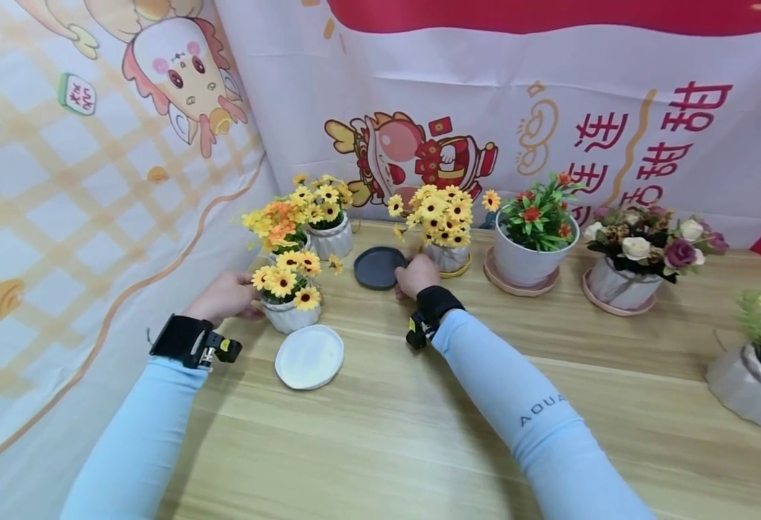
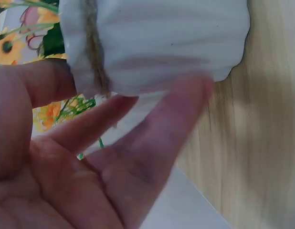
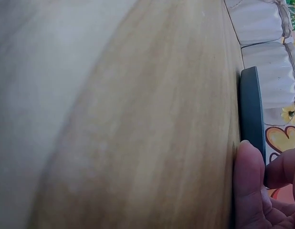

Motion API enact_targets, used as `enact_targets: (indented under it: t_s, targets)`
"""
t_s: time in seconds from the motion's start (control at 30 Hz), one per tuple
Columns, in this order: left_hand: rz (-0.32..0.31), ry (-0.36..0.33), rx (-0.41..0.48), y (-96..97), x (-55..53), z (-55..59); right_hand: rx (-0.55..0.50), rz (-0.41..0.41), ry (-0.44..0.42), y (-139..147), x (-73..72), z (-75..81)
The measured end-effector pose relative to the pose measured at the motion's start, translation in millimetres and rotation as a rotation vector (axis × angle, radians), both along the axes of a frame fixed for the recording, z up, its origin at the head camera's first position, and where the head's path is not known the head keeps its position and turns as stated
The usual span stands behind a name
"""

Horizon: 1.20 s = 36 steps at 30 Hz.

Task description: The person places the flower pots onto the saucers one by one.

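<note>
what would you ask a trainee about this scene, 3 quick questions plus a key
1. True or false: a pot stands on the white saucer.
2. What does the right grip pinch by its edge?
3. Put in order, left to right in the head view: rose pot, yellow saucer, red-flowered pot.

Key:
1. False.
2. The dark saucer.
3. Yellow saucer, red-flowered pot, rose pot.

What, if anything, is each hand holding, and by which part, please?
Right hand: dark saucer, by its right edge; whether the left hand grips the front-left flowerpot is unclear.
</note>
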<state>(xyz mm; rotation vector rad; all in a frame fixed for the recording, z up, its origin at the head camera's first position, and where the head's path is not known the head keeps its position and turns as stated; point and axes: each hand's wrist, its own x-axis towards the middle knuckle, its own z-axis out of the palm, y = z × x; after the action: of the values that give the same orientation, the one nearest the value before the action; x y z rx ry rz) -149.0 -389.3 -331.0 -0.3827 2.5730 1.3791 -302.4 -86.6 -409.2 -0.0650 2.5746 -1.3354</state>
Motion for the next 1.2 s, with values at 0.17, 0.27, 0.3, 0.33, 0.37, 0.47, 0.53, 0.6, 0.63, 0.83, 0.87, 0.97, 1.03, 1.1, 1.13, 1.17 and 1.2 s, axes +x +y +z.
enact_targets:
  t_s: [0.17, 0.27, 0.3, 0.33, 0.37, 0.47, 0.53, 0.6, 0.63, 0.83, 0.87, 0.97, 1.03, 1.1, 1.13, 1.17, 1.2]
  targets:
    - [-0.015, -0.024, -0.040, 2.7, -6.1, -0.8, 0.001, 0.000, 0.002, 0, 2.0, 2.3]
    - [-0.038, -0.017, -0.065, 3.7, -9.1, -1.6, 0.007, 0.002, 0.005, 0, 1.8, 1.9]
    - [-0.046, -0.012, -0.070, 4.1, -9.8, -1.8, 0.006, 0.002, 0.004, 0, 1.6, 1.4]
    - [-0.059, -0.006, -0.070, 4.4, -10.4, -1.7, 0.005, 0.003, 0.003, -1, 1.2, 1.0]
    - [-0.065, -0.004, -0.075, 4.7, -10.9, -1.7, 0.001, 0.004, 0.001, -1, 1.0, 0.7]
    - [-0.083, -0.001, -0.087, 5.5, -12.0, -0.8, -0.001, -0.001, -0.001, -2, 0.5, 0.5]
    - [-0.093, -0.004, -0.090, 5.9, -12.4, 0.7, 0.007, -0.006, 0.004, -2, 0.6, 1.3]
    - [-0.100, -0.011, -0.100, 6.7, -12.7, 2.4, 0.031, -0.011, 0.018, -3, 0.7, 2.3]
    - [-0.107, -0.011, -0.104, 6.4, -12.7, 2.9, 0.031, -0.014, 0.019, -3, 1.0, 2.9]
    - [-0.136, 0.001, -0.143, 11.5, -11.2, 4.6, 0.031, -0.030, 0.012, -2, 1.6, 3.0]
    - [-0.143, 0.008, -0.151, 14.0, -10.6, 5.5, 0.029, -0.031, 0.009, -2, 1.7, 3.0]
    - [-0.174, 0.049, -0.162, 21.5, -9.6, 9.8, 0.017, -0.031, 0.008, -1, 3.0, 4.1]
    - [-0.194, 0.082, -0.150, 26.8, -10.3, 14.5, 0.016, -0.032, 0.012, -1, 3.3, 4.3]
    - [-0.215, 0.113, -0.128, 33.2, -12.4, 19.7, 0.046, -0.032, 0.036, 0, 3.0, 4.2]
    - [-0.224, 0.129, -0.113, 37.1, -14.1, 22.4, 0.066, -0.032, 0.047, 0, 2.5, 3.8]
    - [-0.226, 0.139, -0.103, 41.2, -16.2, 24.9, 0.072, -0.032, 0.050, 0, 2.0, 3.4]
    - [-0.228, 0.150, -0.087, 45.7, -19.0, 27.3, 0.069, -0.032, 0.047, 1, 1.7, 3.1]
